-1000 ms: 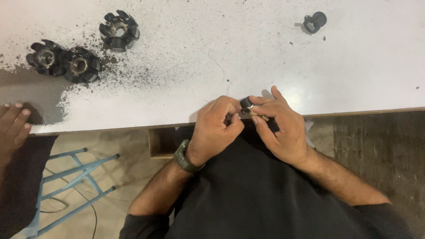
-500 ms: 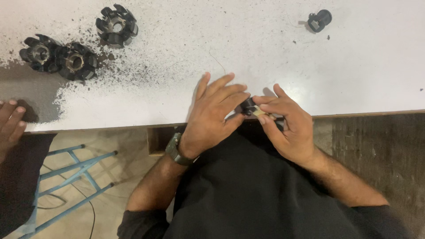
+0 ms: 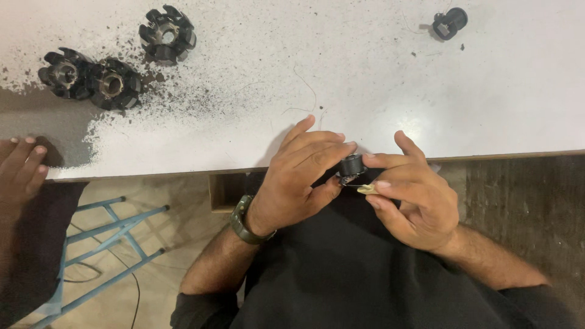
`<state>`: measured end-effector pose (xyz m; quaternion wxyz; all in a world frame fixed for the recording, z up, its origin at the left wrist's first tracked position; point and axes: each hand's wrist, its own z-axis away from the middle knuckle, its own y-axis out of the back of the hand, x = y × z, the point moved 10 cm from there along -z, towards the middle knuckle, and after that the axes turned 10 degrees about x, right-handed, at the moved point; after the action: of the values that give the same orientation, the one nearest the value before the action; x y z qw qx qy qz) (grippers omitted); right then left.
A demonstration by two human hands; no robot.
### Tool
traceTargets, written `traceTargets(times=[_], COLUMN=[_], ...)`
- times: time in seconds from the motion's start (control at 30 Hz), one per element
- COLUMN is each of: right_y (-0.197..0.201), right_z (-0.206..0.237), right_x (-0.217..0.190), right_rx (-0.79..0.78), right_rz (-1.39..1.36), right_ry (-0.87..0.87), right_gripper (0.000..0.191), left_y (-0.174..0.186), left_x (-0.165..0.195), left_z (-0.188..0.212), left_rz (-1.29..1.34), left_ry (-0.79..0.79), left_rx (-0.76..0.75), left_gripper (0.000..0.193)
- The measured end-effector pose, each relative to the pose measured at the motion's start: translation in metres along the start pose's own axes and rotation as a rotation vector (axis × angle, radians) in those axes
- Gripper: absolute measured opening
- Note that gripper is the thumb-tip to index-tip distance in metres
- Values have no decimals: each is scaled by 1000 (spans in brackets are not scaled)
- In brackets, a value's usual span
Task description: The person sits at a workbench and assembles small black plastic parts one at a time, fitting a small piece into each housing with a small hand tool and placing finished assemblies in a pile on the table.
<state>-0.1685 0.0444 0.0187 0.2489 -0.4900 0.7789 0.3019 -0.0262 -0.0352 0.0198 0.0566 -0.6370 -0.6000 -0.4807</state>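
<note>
Small black cylindrical part held just past the near edge of the white table, above the lap, pinched between both hands. Left hand with fingers stretched and loosely fanned over the part's left side, thumb tucked under it; how much of the part lies behind those fingers cannot be told. Right hand pinching the part's right side with thumb and forefinger, other fingers curled; a pale sliver at the fingertips, too small to identify. Underside of the part hidden.

Green-banded watch on the left wrist. Three black toothed rotor-like pieces far left on the table amid dark grit, a lone small black piece far right. Another person's hand cut off at the left edge. Blue metal frame below, partly hidden.
</note>
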Motion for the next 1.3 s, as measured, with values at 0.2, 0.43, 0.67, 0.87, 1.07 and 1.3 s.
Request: traceTargets(times=[0.2, 0.43, 0.67, 0.87, 1.07, 1.3], right_y=[-3, -5, -4, -1, 0, 0], right_z=[1, 4, 9, 10, 10, 7], right_x=[-2, -3, -7, -10, -17, -13], right_rx=[-7, -49, -62, -39, -17, -46], right_rz=[59, 134, 160, 142, 121, 61], right_ry=[15, 51, 105, 117, 167, 44], right_gripper=[34, 41, 49, 52, 54, 47], left_y=[1, -1, -1, -1, 0, 0], left_x=[2, 6, 12, 18, 23, 28], left_z=[1, 1, 2, 5, 9, 11], left_rz=[-25, -64, -105, -75, -118, -165], left_ry=[-15, -54, -76, -123, -195, -237], left_rx=[17, 23, 29, 30, 74, 68], left_gripper=[52, 53, 58, 56, 53, 55])
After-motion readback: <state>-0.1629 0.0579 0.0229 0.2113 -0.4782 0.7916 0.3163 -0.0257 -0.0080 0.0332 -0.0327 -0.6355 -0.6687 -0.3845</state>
